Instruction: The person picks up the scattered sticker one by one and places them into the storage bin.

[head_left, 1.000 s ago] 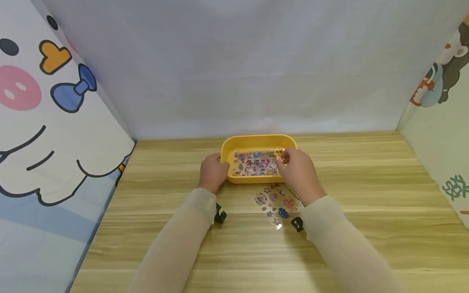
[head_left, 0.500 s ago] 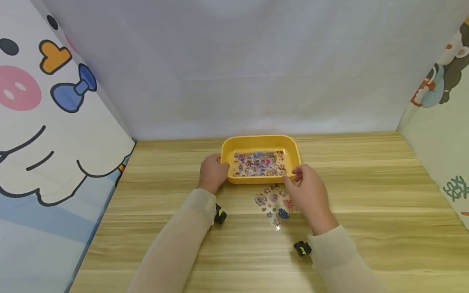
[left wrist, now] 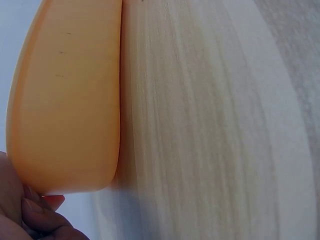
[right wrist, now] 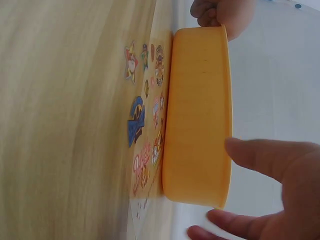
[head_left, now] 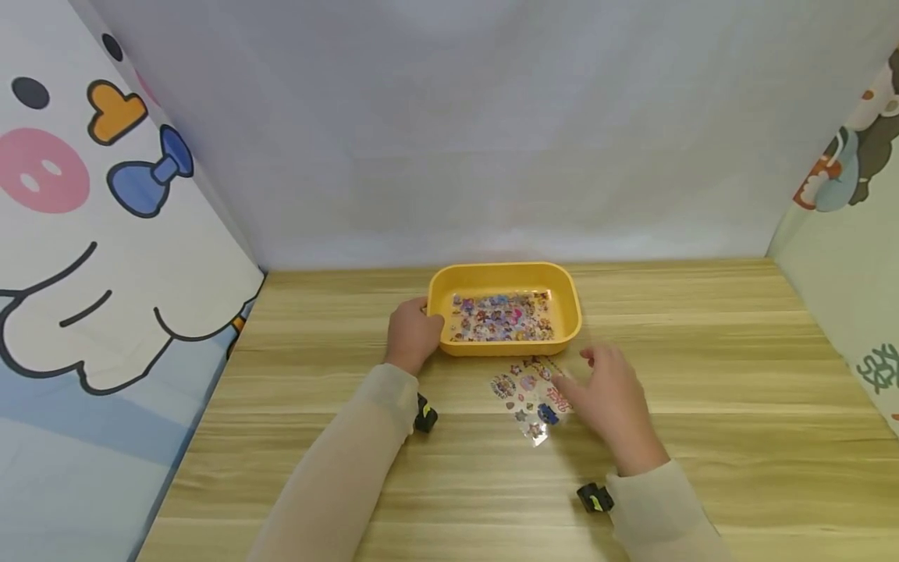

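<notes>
From the head view, your left hand (head_left: pixel 413 337) covered the left end of the yellow tray (head_left: pixel 506 349), its fingers curled around that rim. One sticker sheet (head_left: pixel 502 317) lay flat inside the tray. A second sticker sheet (head_left: pixel 531 394) lay on the worktop (head_left: pixel 702 406), just in front of the tray. Your right hand (head_left: pixel 612 398) was over its right edge and hid that part, fingers loose and holding nothing.

From the left wrist view, you saw only the tray's side wall (left wrist: pixel 65 100) and a bit of your left hand (left wrist: pixel 25 215), cut off in the corner.

From the right wrist view, the loose sheet (right wrist: pixel 145 120) lay against the tray's front wall (right wrist: pixel 197 115). Your right hand (right wrist: pixel 275 195) was spread near the tray, not touching it.
</notes>
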Demonstrator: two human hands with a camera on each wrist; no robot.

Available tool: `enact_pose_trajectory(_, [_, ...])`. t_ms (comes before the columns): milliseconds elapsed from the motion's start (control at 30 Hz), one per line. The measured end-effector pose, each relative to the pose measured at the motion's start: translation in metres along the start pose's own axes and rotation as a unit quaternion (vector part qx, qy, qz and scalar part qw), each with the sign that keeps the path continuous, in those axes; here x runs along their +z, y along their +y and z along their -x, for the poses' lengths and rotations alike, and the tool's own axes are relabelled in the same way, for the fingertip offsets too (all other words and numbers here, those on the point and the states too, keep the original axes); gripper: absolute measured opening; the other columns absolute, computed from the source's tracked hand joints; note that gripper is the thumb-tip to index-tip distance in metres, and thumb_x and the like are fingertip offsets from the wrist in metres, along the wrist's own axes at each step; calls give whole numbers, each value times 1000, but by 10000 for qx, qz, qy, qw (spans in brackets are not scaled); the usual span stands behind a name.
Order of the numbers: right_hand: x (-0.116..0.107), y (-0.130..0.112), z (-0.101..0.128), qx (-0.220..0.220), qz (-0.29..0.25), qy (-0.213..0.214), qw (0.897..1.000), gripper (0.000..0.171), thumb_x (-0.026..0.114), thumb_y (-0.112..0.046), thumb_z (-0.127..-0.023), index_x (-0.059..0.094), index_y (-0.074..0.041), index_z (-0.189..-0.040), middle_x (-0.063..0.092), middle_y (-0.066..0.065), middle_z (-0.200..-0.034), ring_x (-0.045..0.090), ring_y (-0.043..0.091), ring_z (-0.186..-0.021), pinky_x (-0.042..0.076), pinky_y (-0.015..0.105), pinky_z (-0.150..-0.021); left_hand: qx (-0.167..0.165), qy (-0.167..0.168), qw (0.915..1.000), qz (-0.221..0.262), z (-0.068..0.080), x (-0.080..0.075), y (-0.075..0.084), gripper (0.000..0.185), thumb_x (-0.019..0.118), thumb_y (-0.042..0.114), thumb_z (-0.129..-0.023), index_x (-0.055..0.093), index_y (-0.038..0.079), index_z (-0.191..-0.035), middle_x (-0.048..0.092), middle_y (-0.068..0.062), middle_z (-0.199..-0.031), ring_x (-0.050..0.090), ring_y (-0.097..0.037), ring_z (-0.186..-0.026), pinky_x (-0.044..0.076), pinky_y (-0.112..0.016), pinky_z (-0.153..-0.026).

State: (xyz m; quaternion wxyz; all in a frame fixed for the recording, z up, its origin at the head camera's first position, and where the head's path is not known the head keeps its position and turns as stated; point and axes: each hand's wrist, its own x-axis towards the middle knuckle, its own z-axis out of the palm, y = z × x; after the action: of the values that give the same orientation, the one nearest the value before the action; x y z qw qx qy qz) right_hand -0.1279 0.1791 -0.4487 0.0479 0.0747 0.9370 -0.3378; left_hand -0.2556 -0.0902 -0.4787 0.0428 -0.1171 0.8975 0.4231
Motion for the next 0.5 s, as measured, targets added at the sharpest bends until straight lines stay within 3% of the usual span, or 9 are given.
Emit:
enact_pose_trajectory(233, [10,9,3,-64,679,-508,9964,94,78,-49,-87,40,13,-146,43,38,-141,40,57,-128,35,71,-103,47,-12,10000,-55,0,-1,0,43,59,15,-96,65,5,-137,71,-6,-112,66,-20,-90,58,-32,-74])
enact_pose_trajectory(500, [21,13,3,-160,1088,-576,9923,79,86,-47,-80,54,12,-122,51,28,-117,47,44,-106,43,61,-92,43,-2,9999,-106,1,-2,2,44,59,14,-95,65,5,-139,71,-7,-114,65,-20,-92,58,-33,-76])
